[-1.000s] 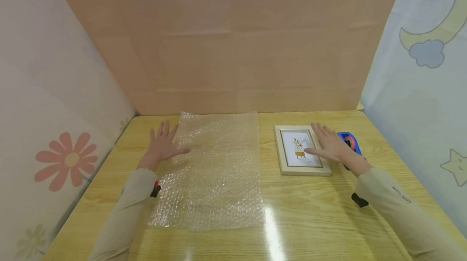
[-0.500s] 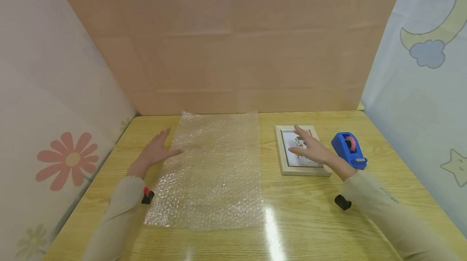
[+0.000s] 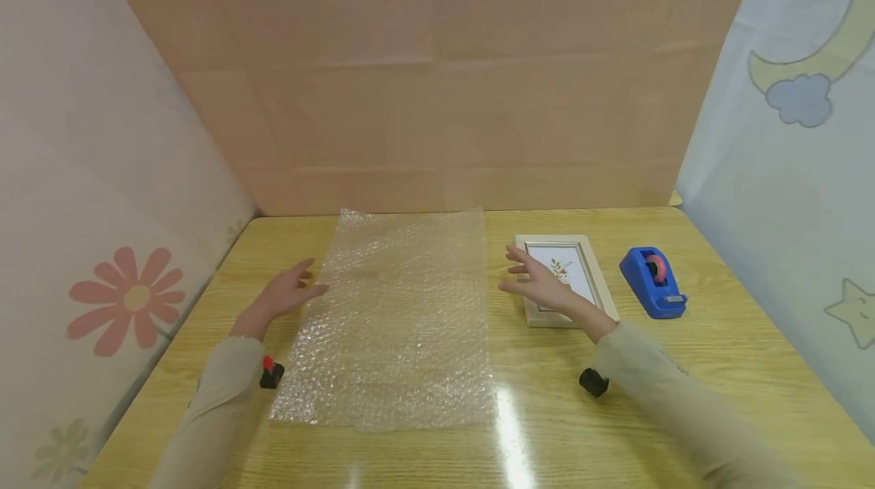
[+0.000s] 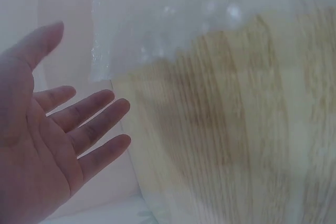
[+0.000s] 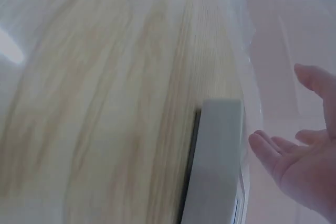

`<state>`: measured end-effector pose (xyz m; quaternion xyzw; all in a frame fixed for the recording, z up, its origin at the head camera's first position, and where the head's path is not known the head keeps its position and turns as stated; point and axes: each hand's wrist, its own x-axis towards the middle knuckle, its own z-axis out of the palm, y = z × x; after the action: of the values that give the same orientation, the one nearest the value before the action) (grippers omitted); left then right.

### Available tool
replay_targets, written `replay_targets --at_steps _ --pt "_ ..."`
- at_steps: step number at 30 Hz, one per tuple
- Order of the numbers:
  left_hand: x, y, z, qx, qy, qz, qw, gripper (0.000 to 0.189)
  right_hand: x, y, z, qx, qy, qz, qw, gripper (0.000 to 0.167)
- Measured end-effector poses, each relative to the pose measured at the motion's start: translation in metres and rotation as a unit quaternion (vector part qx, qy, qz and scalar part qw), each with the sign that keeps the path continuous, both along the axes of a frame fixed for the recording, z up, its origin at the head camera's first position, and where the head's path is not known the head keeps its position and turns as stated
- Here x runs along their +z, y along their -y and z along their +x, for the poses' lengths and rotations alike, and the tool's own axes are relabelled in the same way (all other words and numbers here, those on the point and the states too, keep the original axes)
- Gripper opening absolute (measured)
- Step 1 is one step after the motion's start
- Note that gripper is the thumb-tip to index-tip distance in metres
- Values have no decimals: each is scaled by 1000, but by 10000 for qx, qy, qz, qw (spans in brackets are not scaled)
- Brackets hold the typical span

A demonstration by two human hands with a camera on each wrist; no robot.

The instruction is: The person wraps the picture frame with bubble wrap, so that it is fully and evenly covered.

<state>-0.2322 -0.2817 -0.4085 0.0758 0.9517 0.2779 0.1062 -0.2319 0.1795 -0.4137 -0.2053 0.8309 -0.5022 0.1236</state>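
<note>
Worktop (image 3: 574, 436) beneath, left grip (image 3: 282, 295) and right grip (image 3: 540, 285) hang loose, empty; dipping low, the right could knock the picture frame (image 3: 581, 269) underneath.

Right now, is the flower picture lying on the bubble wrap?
No, the picture frame lies on the table, right of the bubble wrap.

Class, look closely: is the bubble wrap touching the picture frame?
Apart. In the head view, a strip of bare table shows between the bubble wrap and the picture frame.
</note>
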Motion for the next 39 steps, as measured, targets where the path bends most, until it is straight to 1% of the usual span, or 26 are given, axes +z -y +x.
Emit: replay_targets --at_steps 4,9,13,16,19,22,27,29,32,34,37,39 --pt "-2 0 -1 -136 -85 112 9998 72 -8 16 -4 37 184 7 9998 77" --pt "-5 -2 -3 -283 -93 278 9992 69 -15 29 -9 -97 442 71 9989 77" --pt "-6 -1 -3 -248 76 444 9987 72 -21 36 -14 -267 469 113 9985 78" --pt "-7 -1 -3 -146 207 544 9982 75 -26 40 -17 -401 448 112 9981 78" --pt "-11 0 -5 -125 207 562 9981 76 -30 45 -17 -497 448 10 9978 77" --pt "-16 2 -8 -98 210 593 9980 73 -34 47 -16 -637 551 -97 9964 79" --pt "-21 1 -13 -210 234 566 9979 67 -36 47 -12 -785 570 -199 9951 79" --pt "-21 0 -15 -278 228 523 9980 66 -37 46 -11 -813 554 -216 9949 79" --pt "-20 -2 -19 -291 215 515 9980 65 -37 45 -8 -882 547 -233 9943 78" --pt "-19 -4 -22 -365 125 491 9981 64 -36 44 -6 -941 499 -165 9942 77" --pt "-16 -7 -26 -394 21 481 9981 61 -34 44 -2 -1068 456 -129 9931 77" --pt "-14 -9 -28 -429 -62 451 9980 59 -33 45 2 -1131 494 -205 9921 77"
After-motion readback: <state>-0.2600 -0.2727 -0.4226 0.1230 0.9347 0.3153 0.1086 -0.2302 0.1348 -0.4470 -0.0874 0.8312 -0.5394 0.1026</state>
